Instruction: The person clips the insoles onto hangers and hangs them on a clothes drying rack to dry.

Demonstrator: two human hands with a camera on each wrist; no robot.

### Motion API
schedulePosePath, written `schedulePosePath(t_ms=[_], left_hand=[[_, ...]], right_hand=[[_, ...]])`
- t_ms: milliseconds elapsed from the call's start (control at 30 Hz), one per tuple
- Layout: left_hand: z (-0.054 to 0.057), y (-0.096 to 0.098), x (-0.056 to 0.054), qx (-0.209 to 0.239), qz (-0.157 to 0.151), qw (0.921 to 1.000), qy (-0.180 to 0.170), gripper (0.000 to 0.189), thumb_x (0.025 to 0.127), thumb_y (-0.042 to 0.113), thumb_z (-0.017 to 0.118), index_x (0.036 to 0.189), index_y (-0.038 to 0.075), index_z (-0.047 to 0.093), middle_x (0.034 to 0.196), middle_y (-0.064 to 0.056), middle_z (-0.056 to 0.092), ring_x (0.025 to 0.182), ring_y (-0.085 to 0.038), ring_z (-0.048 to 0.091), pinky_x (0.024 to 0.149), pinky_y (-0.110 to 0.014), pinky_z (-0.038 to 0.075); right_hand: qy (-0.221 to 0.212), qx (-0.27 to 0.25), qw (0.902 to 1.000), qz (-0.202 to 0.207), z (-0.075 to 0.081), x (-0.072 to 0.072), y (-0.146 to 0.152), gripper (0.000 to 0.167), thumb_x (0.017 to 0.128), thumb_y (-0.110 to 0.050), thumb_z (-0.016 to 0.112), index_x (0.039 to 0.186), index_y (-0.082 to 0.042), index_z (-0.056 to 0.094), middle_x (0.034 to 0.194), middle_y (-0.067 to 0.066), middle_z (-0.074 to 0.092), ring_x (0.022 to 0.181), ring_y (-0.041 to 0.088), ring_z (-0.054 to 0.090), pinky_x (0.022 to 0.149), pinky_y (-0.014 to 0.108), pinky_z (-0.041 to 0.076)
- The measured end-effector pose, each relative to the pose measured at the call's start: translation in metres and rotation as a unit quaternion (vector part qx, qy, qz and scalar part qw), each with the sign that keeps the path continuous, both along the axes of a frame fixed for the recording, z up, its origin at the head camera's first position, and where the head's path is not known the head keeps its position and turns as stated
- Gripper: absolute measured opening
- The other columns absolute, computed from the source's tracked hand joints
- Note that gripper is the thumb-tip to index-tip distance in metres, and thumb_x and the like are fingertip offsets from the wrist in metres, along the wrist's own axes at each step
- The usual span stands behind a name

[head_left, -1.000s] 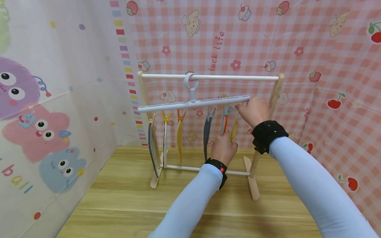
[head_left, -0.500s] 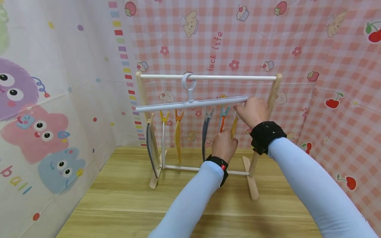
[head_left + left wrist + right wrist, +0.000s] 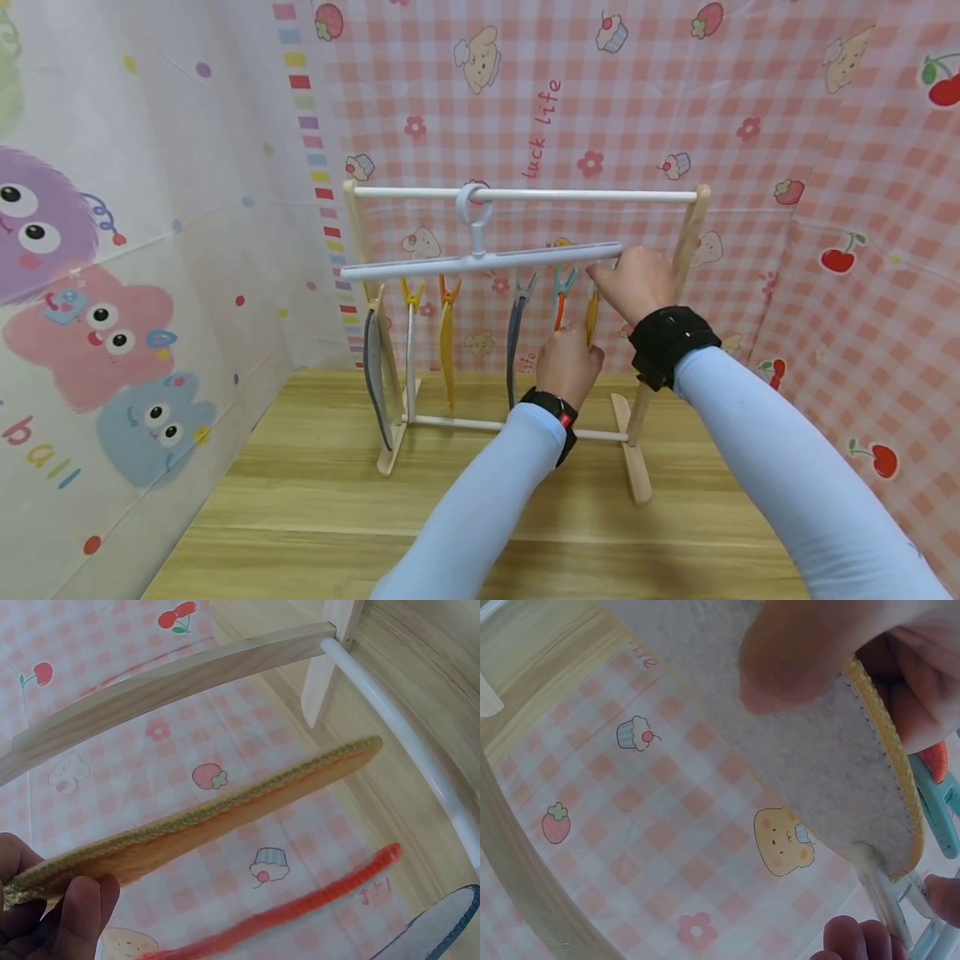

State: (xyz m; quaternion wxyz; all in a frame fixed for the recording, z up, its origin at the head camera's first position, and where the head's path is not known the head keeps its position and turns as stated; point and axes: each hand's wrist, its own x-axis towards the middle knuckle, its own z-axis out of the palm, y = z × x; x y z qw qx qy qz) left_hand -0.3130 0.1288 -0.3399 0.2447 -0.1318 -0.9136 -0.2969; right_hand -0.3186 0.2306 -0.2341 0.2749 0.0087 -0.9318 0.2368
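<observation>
The yellow insole [image 3: 590,321] is pinched by the left hand [image 3: 567,367]; its clip [image 3: 885,900] is squeezed by the right hand [image 3: 636,282]. Pulling free likely comes next.

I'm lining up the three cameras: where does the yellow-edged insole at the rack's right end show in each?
Head: yellow-edged insole, right of centre between both hands.
Left wrist: diagonal across the middle.
Right wrist: grey face fills upper right.
Shared landmark: pink checked cloth.
</observation>
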Motion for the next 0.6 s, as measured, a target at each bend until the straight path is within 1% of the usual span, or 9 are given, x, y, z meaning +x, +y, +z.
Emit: schedulePosePath(t_ms=[100,200,333,433,533,600], left_hand=[[-0.002,0.0,0.002,-0.019,0.002,0.9998,0.01,0.013,0.089,0.023,0.072,0.091,0.01,0.067,0.064,-0.001,0.063,0.051,-0.013,0.057,0.047,-0.03,0.043],[-0.003,-0.001,0.003,-0.029,-0.002,0.9995,0.008,0.015,0.09,0.025,0.071,0.092,0.011,0.067,0.07,-0.002,0.066,0.054,-0.015,0.059,0.049,-0.031,0.044],[-0.003,-0.002,0.005,-0.023,-0.014,0.9997,-0.001,0.02,0.09,0.026,0.072,0.1,0.009,0.067,0.077,-0.002,0.067,0.055,-0.014,0.059,0.05,-0.032,0.045],[-0.005,-0.002,0.008,-0.032,-0.014,0.9994,-0.001,0.023,0.091,0.03,0.072,0.102,0.01,0.066,0.082,-0.001,0.066,0.059,-0.015,0.061,0.053,-0.032,0.048],[-0.007,-0.004,0.011,-0.05,-0.009,0.9987,0.006,0.025,0.091,0.036,0.071,0.095,0.012,0.066,0.082,0.0,0.065,0.063,-0.016,0.064,0.056,-0.031,0.05],[-0.008,-0.005,0.012,-0.057,-0.011,0.9983,0.013,0.027,0.091,0.039,0.071,0.091,0.013,0.066,0.08,0.001,0.064,0.062,-0.015,0.063,0.056,-0.029,0.049]], right_hand=[[0.004,0.004,1.0,0.004,-0.001,0.001,0.001,0.05,0.093,-0.041,0.061,0.059,-0.005,0.053,0.048,0.002,0.036,0.041,0.018,0.036,0.041,0.031,0.026],[0.006,0.01,0.9999,0.006,-0.003,0.001,0.001,0.052,0.093,-0.043,0.063,0.058,-0.007,0.046,0.05,0.002,0.033,0.043,0.017,0.033,0.043,0.03,0.024],[0.0,0.013,0.9999,0.005,-0.004,0.001,0.001,0.053,0.093,-0.045,0.063,0.06,-0.009,0.045,0.051,0.001,0.034,0.044,0.017,0.033,0.044,0.03,0.024],[-0.009,0.013,0.9999,0.005,-0.005,0.001,0.001,0.052,0.093,-0.046,0.063,0.061,-0.009,0.046,0.05,0.0,0.034,0.044,0.015,0.033,0.044,0.03,0.024],[-0.016,0.016,0.9997,0.006,-0.006,0.0,0.001,0.051,0.094,-0.046,0.063,0.063,-0.008,0.048,0.05,0.0,0.035,0.043,0.015,0.032,0.043,0.029,0.024],[-0.019,0.018,0.9996,0.01,-0.007,0.0,0.001,0.05,0.094,-0.046,0.063,0.064,-0.008,0.05,0.05,0.001,0.036,0.043,0.015,0.033,0.042,0.03,0.024]])
